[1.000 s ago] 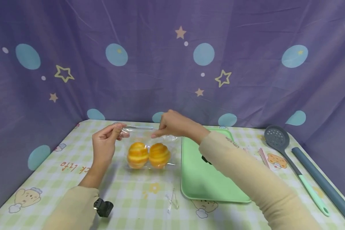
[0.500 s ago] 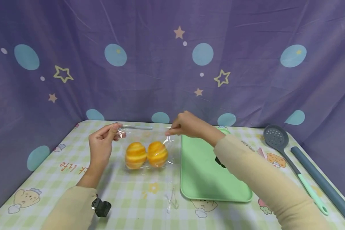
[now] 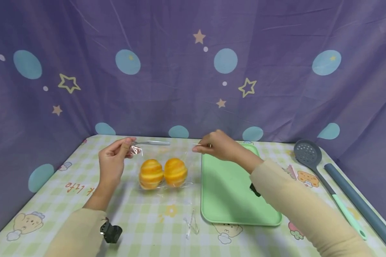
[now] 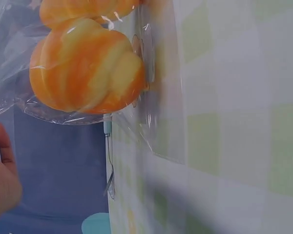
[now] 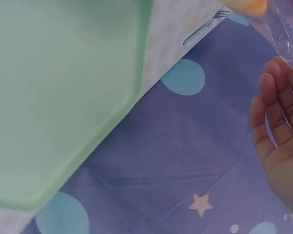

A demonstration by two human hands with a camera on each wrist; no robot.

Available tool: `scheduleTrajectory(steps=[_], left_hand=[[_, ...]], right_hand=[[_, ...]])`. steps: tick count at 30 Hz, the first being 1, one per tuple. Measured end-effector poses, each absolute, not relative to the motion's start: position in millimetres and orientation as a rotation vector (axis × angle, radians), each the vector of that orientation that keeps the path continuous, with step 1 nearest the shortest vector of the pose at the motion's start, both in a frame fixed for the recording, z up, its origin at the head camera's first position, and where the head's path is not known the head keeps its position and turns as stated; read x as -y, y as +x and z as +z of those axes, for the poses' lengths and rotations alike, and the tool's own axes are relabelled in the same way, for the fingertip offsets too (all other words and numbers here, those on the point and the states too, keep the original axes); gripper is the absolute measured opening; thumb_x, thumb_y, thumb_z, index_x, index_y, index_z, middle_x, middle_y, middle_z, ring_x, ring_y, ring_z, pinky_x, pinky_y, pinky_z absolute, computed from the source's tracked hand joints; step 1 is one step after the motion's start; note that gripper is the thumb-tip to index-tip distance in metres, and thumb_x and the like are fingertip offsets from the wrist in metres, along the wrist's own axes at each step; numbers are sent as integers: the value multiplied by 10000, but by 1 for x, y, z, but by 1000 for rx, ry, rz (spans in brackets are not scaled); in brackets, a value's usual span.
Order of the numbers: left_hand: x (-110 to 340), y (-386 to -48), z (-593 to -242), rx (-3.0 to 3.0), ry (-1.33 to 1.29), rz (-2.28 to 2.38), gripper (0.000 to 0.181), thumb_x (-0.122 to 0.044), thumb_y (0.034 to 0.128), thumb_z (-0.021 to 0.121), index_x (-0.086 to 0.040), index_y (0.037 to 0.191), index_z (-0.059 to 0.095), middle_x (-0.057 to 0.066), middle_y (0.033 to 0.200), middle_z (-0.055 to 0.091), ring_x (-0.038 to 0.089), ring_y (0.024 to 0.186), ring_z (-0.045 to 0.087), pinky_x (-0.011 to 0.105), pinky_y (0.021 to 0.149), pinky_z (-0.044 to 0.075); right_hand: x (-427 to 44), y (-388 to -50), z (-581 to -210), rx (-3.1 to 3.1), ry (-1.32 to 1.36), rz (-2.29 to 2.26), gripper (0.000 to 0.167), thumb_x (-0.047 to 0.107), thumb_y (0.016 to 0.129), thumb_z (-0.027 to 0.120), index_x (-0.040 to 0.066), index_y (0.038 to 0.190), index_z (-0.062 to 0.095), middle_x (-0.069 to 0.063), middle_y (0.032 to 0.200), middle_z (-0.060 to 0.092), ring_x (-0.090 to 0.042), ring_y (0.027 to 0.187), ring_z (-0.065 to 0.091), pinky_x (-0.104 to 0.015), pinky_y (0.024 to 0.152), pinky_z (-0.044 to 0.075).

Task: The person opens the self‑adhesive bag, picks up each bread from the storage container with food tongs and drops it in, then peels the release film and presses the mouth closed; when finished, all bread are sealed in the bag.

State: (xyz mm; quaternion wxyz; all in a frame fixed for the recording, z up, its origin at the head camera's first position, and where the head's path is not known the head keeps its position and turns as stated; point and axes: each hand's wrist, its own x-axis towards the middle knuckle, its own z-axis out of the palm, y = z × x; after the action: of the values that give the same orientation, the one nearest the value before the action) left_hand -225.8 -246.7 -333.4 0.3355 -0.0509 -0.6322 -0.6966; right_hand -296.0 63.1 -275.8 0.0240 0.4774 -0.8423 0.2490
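Observation:
Two round, orange-and-yellow striped bread rolls (image 3: 151,174) sit side by side in a clear plastic bag (image 3: 162,194), hanging low over the table. My left hand (image 3: 114,157) pinches the bag's upper left corner between thumb and fingers. On the other side, my right hand (image 3: 220,145) pinches the upper right corner, above the edge of the green tray (image 3: 231,189). The bag's top edge is stretched between both hands. In the left wrist view one roll (image 4: 88,70) shows close up through the film. The right wrist view shows the right fingers (image 5: 268,90) at the gathered film.
Behind the bag a fork (image 3: 157,143) lies on the checked tablecloth (image 3: 138,228). Thin clear strips (image 3: 192,225) lie in front of the tray. At the right are a slotted skimmer (image 3: 308,153) and a dark grey-blue bar (image 3: 357,203). A purple curtain (image 3: 167,96) closes the back.
My right hand has moved right along the bag's top, from near its middle to the upper right corner, spreading the film. My left hand has shifted slightly left, still pinching its corner.

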Motion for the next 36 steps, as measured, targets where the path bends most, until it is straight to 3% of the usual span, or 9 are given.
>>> scheduleTrajectory(steps=[4,7,11,14,18,26,33,36], left_hand=[[249,-225,-333,1710,-164,-1826,238,-94,1022,620,112,1040,737,-4,764,761,83,678,715,200,632,559],[254,-223,-332,1742,-214,-1854,283,-117,1043,590,132,1099,711,-11,792,770,90,726,731,205,670,571],[262,-221,-332,1773,-302,-1914,291,-93,1046,577,134,1203,672,-1,864,780,104,797,736,226,743,588],[266,-220,-334,1836,-326,-1913,282,-83,1033,600,73,1255,677,-25,908,784,92,849,740,210,828,570],[270,-220,-337,1882,-292,-1904,212,-78,1013,638,-6,1177,751,-48,945,784,78,878,744,178,893,535],[275,-221,-339,1951,-296,-1915,188,-141,1013,653,-54,1114,785,-41,912,784,90,885,752,152,911,513],[270,-222,-334,1840,-402,-1969,206,-32,1014,616,127,1079,729,41,919,782,151,884,755,284,850,580],[269,-220,-329,1820,-436,-1972,203,-4,1014,603,157,1073,712,58,922,780,163,878,754,289,839,586]], right_hand=[[-68,-292,-281,2666,1373,886,190,232,991,693,97,928,812,19,793,709,-106,568,528,-257,559,454],[-69,-290,-287,2692,1274,1007,212,242,984,703,96,1098,807,-9,986,773,-126,704,652,-272,638,541],[-70,-288,-296,2658,1197,1117,229,243,980,708,85,1119,799,-17,1047,771,-136,833,686,-292,735,574],[-70,-286,-303,2611,1136,1188,225,251,971,718,95,1111,802,1,1032,768,-126,848,678,-310,754,578],[-68,-282,-312,2561,1043,1303,231,271,977,711,110,1118,799,6,1037,765,-133,893,684,-325,792,582],[-63,-279,-323,2509,917,1438,224,239,983,705,87,1120,795,-36,1112,758,-175,983,708,-327,833,584],[-64,-278,-326,2461,915,1525,218,203,988,693,48,1107,789,-61,992,774,-231,874,744,-355,785,601],[-65,-276,-324,2422,939,1559,205,196,993,683,44,1078,791,-52,926,774,-270,841,746,-406,767,604]])
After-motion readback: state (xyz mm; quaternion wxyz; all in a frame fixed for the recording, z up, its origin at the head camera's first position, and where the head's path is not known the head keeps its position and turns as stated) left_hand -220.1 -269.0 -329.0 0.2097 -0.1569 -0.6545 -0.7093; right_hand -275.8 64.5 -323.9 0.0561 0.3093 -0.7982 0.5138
